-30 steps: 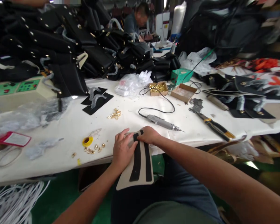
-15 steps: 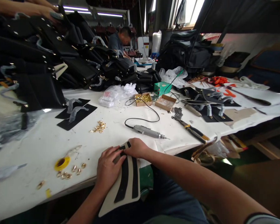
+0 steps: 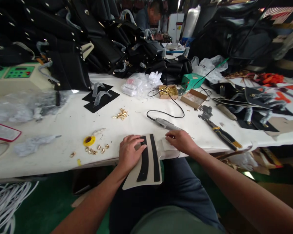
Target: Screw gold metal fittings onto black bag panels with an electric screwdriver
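A beige panel with two black strips along it slopes from the table edge down over my lap. My left hand grips its left side, thumb resting on the left black strip. Just right of the panel, my right hand is closed, fingers curled together; whatever they hold, if anything, is hidden. It covers part of a grey electric screwdriver lying on the table with its bit poking out beyond. Beneath the right hand's fingertips lies a pale, partly see-through piece at the table edge.
Gold metal fittings and a yellow tape roll lie leftward. Pliers sit at right. Behind are a box of gold parts, a green box with a cable, and piled black bags.
My right hand has left the panel's top end and moved right beside the screwdriver. My left hand stays on the panel. The view has tilted down and turned left.
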The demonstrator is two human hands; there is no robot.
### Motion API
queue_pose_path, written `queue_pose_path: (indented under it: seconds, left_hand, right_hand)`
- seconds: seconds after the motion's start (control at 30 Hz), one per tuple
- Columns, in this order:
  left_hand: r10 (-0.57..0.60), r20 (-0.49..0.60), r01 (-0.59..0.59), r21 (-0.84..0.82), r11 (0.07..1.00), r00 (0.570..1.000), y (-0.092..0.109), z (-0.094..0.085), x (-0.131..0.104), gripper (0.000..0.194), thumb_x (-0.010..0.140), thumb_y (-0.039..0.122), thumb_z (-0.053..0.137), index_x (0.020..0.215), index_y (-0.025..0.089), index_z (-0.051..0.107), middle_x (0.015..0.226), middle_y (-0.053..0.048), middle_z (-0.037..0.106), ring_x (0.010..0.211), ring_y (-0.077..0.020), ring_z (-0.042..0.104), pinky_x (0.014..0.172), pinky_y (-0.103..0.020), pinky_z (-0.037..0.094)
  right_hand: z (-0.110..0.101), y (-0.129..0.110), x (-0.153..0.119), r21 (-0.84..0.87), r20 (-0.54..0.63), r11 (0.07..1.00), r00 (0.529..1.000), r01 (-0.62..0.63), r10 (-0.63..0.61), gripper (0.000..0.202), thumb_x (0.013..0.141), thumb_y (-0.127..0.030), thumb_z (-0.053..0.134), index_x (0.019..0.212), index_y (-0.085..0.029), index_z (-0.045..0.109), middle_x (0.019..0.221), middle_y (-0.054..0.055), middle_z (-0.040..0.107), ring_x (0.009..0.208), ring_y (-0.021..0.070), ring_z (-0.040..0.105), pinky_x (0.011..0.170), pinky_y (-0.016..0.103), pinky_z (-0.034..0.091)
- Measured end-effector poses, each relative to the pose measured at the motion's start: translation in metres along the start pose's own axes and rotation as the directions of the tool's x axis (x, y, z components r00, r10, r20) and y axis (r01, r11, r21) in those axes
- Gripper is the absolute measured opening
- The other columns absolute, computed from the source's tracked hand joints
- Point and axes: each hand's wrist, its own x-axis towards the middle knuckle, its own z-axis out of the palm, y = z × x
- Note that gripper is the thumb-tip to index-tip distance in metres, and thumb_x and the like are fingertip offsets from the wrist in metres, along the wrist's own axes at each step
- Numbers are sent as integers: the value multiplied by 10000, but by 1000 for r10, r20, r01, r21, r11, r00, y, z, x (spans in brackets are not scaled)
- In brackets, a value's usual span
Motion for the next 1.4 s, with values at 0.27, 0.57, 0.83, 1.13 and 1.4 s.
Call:
queue_pose_path:
  seconds: [0.27, 0.57, 0.83, 1.13, 1.4]
  left_hand:
    - [2, -8, -2, 0, 1000, 1000, 0, -1, -1, 200, 898, 336, 740, 1085, 293, 798, 1291, -34, 754, 1294, -324, 578, 1116, -537, 448]
    - [32, -38, -32, -8, 999, 999, -12, 5, 0, 209, 901, 385, 711, 1073, 311, 804, 1295, -37, 756, 1300, -352, 583, 1102, -564, 451]
    - [35, -54, -35, 0, 999, 998, -12, 5, 1, 212, 899, 396, 707, 1063, 307, 807, 1284, -41, 761, 1303, -351, 587, 1096, -552, 460]
    - [35, -56, -35, 4, 999, 998, -13, 6, 1, 209, 891, 401, 712, 1057, 313, 801, 1279, -35, 764, 1282, -351, 600, 1107, -554, 448]
    - [40, -70, -42, -24, 999, 997, -18, 9, 0, 215, 897, 406, 705, 1076, 328, 794, 1286, -15, 760, 1302, -351, 587, 1128, -567, 427]
  right_hand:
    - [14, -10, 15, -187, 35, 982, 999, -2, 8, 207, 932, -241, 623, 1010, -243, 815, 1083, 61, 788, 986, 257, 706, 852, 320, 487]
    - [8, -9, 20, -218, 26, 976, 1000, -11, 17, 142, 874, -223, 656, 948, -230, 777, 938, 29, 774, 839, 200, 675, 739, 274, 440]
    - [10, -5, 21, -221, 25, 974, 999, 37, -33, 164, 920, -233, 628, 869, -222, 784, 982, 50, 777, 938, 212, 681, 787, 277, 435]
    - [-52, 39, 45, -176, -278, 976, 958, -127, 74, 283, 1003, -369, 523, 1031, -222, 763, 903, 31, 773, 814, 180, 683, 747, 261, 428]
    - [-85, 120, 112, -234, -453, 902, 862, -361, 227, 321, 962, -355, 531, 1057, -203, 797, 1049, 116, 779, 904, 249, 640, 704, 320, 377]
